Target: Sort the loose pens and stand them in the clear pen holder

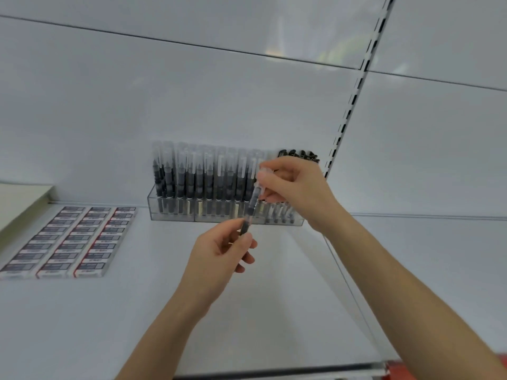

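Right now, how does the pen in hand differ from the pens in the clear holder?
The held pen is tilted in mid-air; the racked pens stand upright in the clear holder. The left hand and right hand pinch the held pen's ends; the holder supports the racked pens. Both look dark-barrelled with clear caps.

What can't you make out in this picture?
Head view:
- Print on the small boxes: too blurred to read.
- Right end of the pen holder: behind the right hand.
- Lower end of the held pen: inside the left hand.
- Red thing, bottom edge: cut off.
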`<state>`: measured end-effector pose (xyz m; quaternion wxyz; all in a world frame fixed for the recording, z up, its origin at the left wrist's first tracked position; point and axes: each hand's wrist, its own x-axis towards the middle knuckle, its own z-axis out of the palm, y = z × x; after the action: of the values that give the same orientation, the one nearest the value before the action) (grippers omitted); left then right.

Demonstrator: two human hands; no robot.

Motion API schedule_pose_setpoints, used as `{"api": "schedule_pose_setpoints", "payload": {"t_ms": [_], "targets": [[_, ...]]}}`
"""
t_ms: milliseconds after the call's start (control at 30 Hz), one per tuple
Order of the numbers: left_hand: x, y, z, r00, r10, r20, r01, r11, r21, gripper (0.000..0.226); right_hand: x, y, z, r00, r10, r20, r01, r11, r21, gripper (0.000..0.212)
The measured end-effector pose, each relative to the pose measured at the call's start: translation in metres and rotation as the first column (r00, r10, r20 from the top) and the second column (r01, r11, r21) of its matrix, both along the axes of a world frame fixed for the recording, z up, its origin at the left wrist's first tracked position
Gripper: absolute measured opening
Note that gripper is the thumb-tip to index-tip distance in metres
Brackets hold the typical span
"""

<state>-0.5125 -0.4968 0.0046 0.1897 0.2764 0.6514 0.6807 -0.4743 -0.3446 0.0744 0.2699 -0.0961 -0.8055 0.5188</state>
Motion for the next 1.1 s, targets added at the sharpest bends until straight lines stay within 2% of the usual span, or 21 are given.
{"api": "schedule_pose_setpoints", "payload": {"t_ms": [67,100,167,200,267,333,567,767,867,967,1100], "targets": [[-0.005,-0.006,-0.007,0.98,0.021,-0.198,-0.051,0.988,-0.143,0.025,0.003,0.012,0.007,0.99,-0.101,-0.1,0.097,0.994,-0.046,0.009],[-0.008,-0.012,-0.012,0.938,0.02,-0.346,-0.115,0.96,-0.257,0.031,0.004,0.02,0.012,0.973,-0.176,-0.151,0.175,0.984,-0.02,0.011],[-0.011,-0.027,-0.024,0.803,-0.101,-0.587,-0.258,0.829,-0.496,0.046,0.002,0.032,0.018,0.92,-0.314,-0.236,0.342,0.936,0.086,0.014],[-0.012,-0.033,-0.03,0.76,-0.194,-0.62,-0.303,0.738,-0.603,0.051,0.0,0.036,0.02,0.896,-0.357,-0.263,0.4,0.907,0.131,0.015],[-0.013,-0.043,-0.039,0.745,-0.333,-0.577,-0.332,0.565,-0.755,0.055,-0.007,0.04,0.017,0.879,-0.388,-0.279,0.447,0.873,0.195,0.017],[-0.012,-0.046,-0.044,0.754,-0.368,-0.545,-0.331,0.503,-0.798,0.055,-0.015,0.04,0.011,0.887,-0.379,-0.264,0.441,0.864,0.241,0.021],[-0.013,-0.049,-0.051,0.727,-0.341,-0.596,-0.381,0.522,-0.763,0.052,-0.026,0.037,0.009,0.916,-0.321,-0.242,0.4,0.785,0.472,0.026],[-0.014,-0.049,-0.052,0.723,-0.332,-0.606,-0.377,0.546,-0.748,0.052,-0.027,0.031,-0.001,0.947,-0.31,-0.085,0.3,0.759,0.578,0.028],[-0.014,-0.05,-0.053,0.72,-0.33,-0.61,-0.376,0.553,-0.743,0.053,-0.029,0.028,-0.002,0.944,-0.321,-0.078,0.296,0.716,0.632,0.025],[-0.014,-0.051,-0.054,0.721,-0.328,-0.61,-0.379,0.551,-0.744,0.053,-0.033,0.031,-0.005,0.931,-0.362,0.041,0.229,0.671,0.705,0.026],[-0.014,-0.049,-0.054,0.72,-0.327,-0.612,-0.379,0.554,-0.742,0.053,-0.036,0.032,-0.006,0.93,-0.361,0.067,0.217,0.69,0.691,0.025]]}}
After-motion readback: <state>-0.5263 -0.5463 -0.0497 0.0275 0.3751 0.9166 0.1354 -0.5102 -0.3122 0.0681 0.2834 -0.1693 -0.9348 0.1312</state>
